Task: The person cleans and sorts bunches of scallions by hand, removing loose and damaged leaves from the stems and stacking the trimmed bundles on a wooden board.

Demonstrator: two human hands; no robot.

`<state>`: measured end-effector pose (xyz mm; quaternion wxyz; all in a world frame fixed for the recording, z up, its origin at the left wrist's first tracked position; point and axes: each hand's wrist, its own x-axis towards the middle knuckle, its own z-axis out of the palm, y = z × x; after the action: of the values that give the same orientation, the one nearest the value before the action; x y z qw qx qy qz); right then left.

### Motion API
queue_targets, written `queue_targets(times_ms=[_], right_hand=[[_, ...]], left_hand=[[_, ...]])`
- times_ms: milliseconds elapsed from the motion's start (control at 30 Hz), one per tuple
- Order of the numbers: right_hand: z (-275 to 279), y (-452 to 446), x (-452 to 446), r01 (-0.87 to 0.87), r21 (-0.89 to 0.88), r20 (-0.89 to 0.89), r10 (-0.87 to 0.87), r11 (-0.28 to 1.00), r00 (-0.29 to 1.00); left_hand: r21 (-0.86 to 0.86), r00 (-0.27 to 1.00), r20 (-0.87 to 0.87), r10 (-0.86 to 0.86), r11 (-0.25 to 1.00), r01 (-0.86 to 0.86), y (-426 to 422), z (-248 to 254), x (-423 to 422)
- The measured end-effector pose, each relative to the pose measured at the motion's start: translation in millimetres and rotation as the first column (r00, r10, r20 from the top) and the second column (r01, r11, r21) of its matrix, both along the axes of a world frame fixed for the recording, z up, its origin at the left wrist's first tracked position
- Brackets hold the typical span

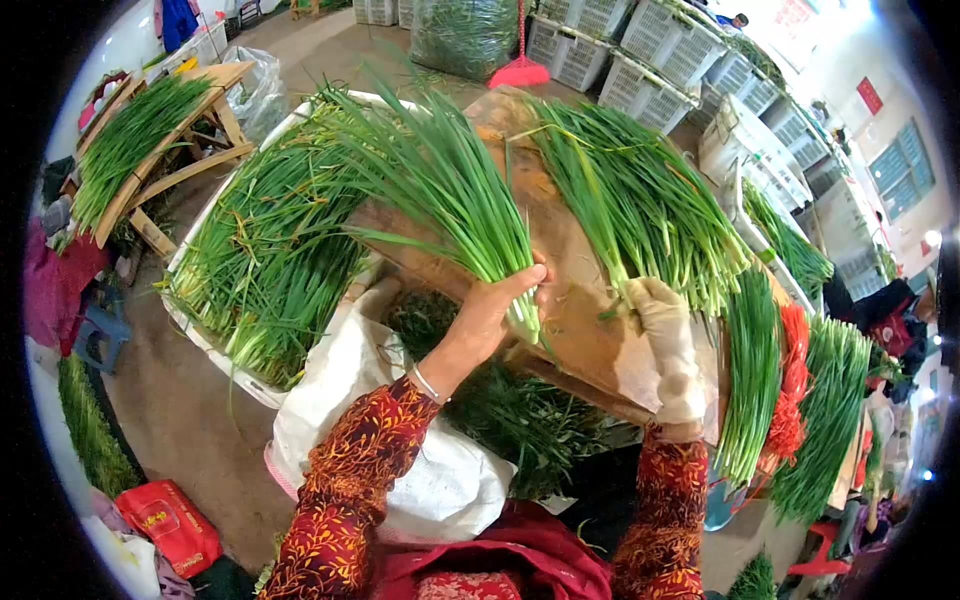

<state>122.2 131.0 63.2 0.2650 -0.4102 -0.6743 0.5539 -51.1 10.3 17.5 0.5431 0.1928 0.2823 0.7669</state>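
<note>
My left hand (pixel 497 305) is closed round the lower stalks of a bunch of garlic chives (pixel 455 205). The bunch's green leaves fan out up and to the left, over the wooden board (pixel 570 345). My right hand (pixel 658 305), in a pale glove, has its fingers closed at the base of a few chive stalks (pixel 590 205). These stalks lie along the left side of a larger chive pile (pixel 655 185) on the board. The glove partly hides the stalk ends.
A white crate (pixel 185 310) full of loose chives stands left of the board. A white sack (pixel 400 450) hangs below it. To the right lie tied chives (pixel 752 370), red twine (pixel 790 380) and more chives (pixel 828 420). Stacked crates (pixel 645 90) stand behind.
</note>
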Motion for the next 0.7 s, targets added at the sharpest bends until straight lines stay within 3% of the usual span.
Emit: queue_targets(times_ms=[33,100,133,200,300,367,467,500,533,567,600,633,700], right_hand=[[-4.9,-0.2,-2.7,-0.027,0.331,0.192,-0.04,0.943,0.981],[1.4,-3.1,-2.1,0.035,0.196,-0.026,-0.03,0.98,0.999],[6.9,-5.4,-3.8,0.023,0.197,-0.021,-0.02,0.98,1.0],[12.9,-13.2,-6.6,-0.103,-0.097,-0.231,0.079,0.99,0.97],[8.8,-39.2,-18.8,-0.131,-0.253,-0.258,0.064,0.958,0.964],[7.1,-60.7,-27.1,-0.238,-0.343,-0.299,0.134,0.909,0.945],[-16.7,-59.7,-28.3,-0.315,-0.459,-0.305,0.186,0.831,0.934],[-20.7,-57.5,-31.4,-0.212,-0.219,-0.21,0.166,0.952,0.964],[-21.4,-55.3,-33.9,-0.111,0.049,-0.123,0.116,0.993,0.986],[-17.8,-51.1,-38.6,-0.109,0.05,-0.12,0.114,0.993,0.986],[-11.2,-45.1,-46.6,-0.081,0.357,-0.067,0.112,0.931,0.991],[-4.1,-41.2,-54.1,-0.062,0.629,-0.018,0.094,0.775,0.995],[7.8,-44.3,-61.7,-0.09,0.559,0.073,0.059,0.824,0.996]], left_hand=[[-0.007,1.0,-0.006,-0.005,1.0,0.005,-1.9,0.4,0.4],[-0.019,1.0,0.007,0.016,1.0,-0.016,-1.0,1.8,-1.0],[-0.019,1.0,0.025,0.005,1.0,-0.005,0.1,-0.8,-0.4],[-0.046,0.999,0.029,0.017,0.999,-0.015,0.3,-1.3,3.6],[-0.123,0.999,-0.003,0.046,0.991,-0.046,3.1,-3.6,6.2],[-0.042,0.987,0.146,-0.06,0.997,0.067,4.5,-5.8,4.1],[-0.077,0.998,0.059,0.008,0.997,-0.004,4.6,-16.6,-0.1],[-0.049,0.999,0.01,0.046,0.998,-0.045,6.0,-20.2,-0.6],[0.029,0.996,-0.035,0.087,0.996,-0.086,5.1,-18.9,1.1],[0.03,0.996,-0.032,0.085,0.996,-0.084,5.0,-19.3,3.1],[0.005,0.988,-0.121,0.1,0.995,-0.1,5.2,-19.4,5.1],[-0.018,0.971,-0.212,0.112,0.993,-0.119,5.6,-18.1,6.4],[-0.029,0.975,-0.205,0.091,0.995,-0.099,3.9,-11.6,8.1]])
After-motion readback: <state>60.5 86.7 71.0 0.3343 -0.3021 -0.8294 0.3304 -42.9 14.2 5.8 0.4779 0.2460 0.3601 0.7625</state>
